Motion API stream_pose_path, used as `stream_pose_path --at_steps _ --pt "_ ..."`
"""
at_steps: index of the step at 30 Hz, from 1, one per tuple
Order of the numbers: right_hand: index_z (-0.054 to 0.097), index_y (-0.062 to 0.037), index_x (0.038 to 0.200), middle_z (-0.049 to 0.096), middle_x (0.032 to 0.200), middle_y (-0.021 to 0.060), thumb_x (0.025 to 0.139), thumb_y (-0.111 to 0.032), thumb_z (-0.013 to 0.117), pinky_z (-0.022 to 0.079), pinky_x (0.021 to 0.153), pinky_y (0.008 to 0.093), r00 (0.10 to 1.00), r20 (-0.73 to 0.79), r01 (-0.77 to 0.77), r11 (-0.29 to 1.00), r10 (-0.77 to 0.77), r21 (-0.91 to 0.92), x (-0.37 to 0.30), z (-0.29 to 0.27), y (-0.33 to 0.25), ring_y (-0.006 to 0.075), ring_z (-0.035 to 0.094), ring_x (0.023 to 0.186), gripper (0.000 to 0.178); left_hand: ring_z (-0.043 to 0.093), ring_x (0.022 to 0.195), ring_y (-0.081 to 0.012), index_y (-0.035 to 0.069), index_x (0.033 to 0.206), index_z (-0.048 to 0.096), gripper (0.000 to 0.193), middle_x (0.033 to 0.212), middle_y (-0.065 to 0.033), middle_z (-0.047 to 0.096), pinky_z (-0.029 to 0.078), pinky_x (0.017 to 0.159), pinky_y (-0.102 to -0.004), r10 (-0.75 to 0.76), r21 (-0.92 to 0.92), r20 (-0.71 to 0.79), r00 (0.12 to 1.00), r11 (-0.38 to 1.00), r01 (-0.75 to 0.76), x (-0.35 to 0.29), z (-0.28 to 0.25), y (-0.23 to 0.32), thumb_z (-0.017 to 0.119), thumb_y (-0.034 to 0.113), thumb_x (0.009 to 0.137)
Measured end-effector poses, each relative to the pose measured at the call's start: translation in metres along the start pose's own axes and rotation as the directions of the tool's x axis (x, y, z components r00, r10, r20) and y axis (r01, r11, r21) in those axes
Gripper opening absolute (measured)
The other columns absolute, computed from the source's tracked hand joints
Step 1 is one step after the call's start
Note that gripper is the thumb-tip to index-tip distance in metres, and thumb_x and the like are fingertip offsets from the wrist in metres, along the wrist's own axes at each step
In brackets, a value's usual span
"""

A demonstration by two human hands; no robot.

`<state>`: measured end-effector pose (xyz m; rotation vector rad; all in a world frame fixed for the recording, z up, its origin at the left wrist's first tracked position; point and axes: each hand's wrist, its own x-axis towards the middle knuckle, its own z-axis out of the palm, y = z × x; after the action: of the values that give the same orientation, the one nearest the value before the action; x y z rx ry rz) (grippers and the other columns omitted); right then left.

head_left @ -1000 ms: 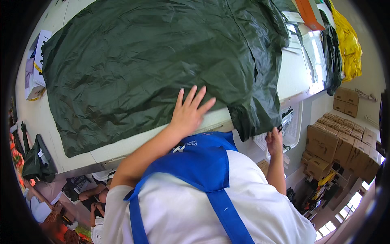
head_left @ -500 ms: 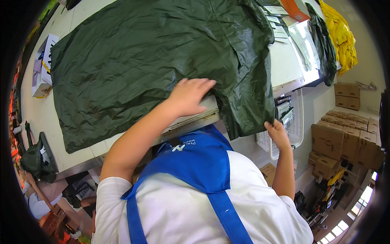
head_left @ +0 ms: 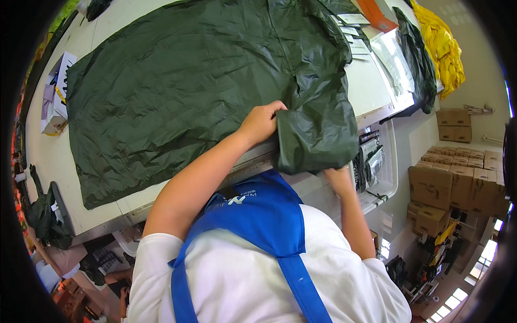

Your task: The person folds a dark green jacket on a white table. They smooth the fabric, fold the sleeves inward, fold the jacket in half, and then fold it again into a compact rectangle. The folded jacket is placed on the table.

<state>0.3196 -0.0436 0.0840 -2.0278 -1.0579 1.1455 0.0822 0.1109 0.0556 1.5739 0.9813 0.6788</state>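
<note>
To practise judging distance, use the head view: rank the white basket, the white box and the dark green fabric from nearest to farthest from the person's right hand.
1. Dark green fabric: right at the right hand.
2. White basket: just to the right, below the tabletop.
3. White box: far left, on the tabletop.

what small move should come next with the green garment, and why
Probably lift the flap of the dark green garment onto the table, since it hangs past the edge, the left grip pinches its upper corner and the right grip is at its lower edge.
</note>
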Motion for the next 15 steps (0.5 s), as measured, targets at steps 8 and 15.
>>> stream_pose_path --at_steps 8,15 --pt "0.049 -0.0034 0.121 0.061 0.098 0.0075 0.071 -0.004 0.067 0.052 0.078 0.0367 0.84 0.393 -0.543 0.59 0.375 0.597 -0.106 -0.119 0.042 0.0209 0.063 0.085 0.053 0.022 0.139 -0.0283 0.017 0.146 0.025 0.092 0.151 -0.0095 0.025 0.015 0.11 -0.0575 -0.053 0.747 0.49 0.87 0.539 -0.388 -0.043 0.041 -0.028 0.07 0.046 0.071" --pt "0.058 -0.0057 0.109 0.06 0.107 0.0126 0.09 -0.023 0.05 0.049 0.082 0.0385 0.988 0.076 -0.124 0.398 0.133 0.909 -0.036 -0.047 -0.127 0.0265 0.059 0.094 0.027 0.017 0.141 -0.0254 0.015 0.147 0.019 0.091 0.153 -0.0074 0.021 0.01 0.112 -0.0529 -0.111 0.779 0.404 0.908 0.563 -0.277 -0.048 0.05 -0.027 0.065 0.049 0.076"
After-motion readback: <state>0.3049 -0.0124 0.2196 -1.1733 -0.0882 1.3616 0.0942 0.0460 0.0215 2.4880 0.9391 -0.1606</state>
